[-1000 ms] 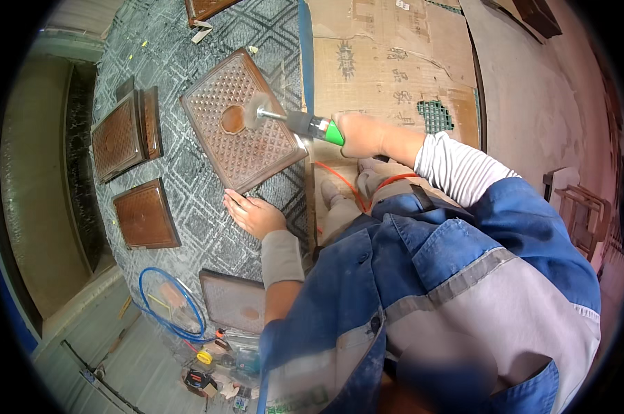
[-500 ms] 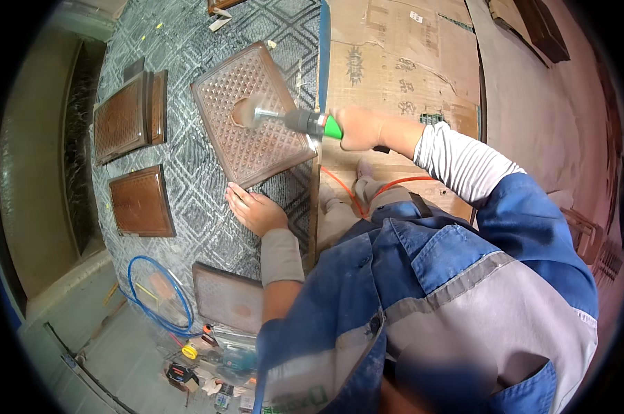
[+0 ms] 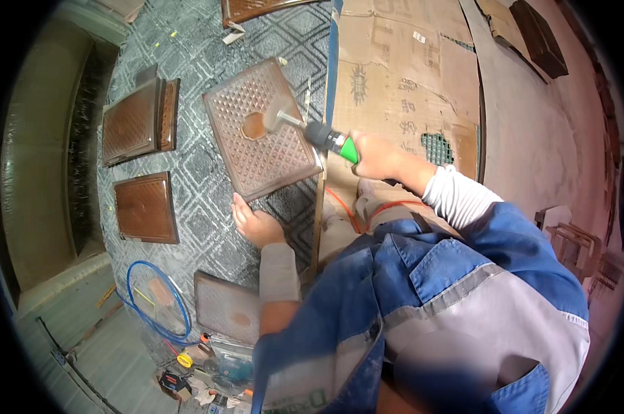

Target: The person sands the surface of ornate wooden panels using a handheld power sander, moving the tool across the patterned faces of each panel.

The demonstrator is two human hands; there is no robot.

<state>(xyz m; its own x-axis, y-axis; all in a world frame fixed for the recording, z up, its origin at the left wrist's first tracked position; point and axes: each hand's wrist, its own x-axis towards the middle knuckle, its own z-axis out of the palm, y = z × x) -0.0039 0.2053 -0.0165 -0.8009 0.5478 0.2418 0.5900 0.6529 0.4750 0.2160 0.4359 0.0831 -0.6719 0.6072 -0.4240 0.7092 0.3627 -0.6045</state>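
Note:
A brown studded panel with a smooth oval patch at its middle lies flat on the patterned grey cloth. My right hand is wrapped round the grip of a black and green drill. The drill's round head is smeared by motion, over the panel just right of the oval patch; whether it touches the surface I cannot tell. At the panel's near edge is my left hand, holding nothing, its fingers stretched out and a fingertip against the corner.
More brown panels lie on the cloth: a stacked pair, a single one and a dusty one by my left forearm. A coiled blue hose and loose tools are nearby. Flattened cardboard and an orange hose are to the right.
The drill's head has moved right, from the oval patch's edge onto the studs beside it. My left fingers have shifted slightly at the panel's near edge. The whole view has shifted a little.

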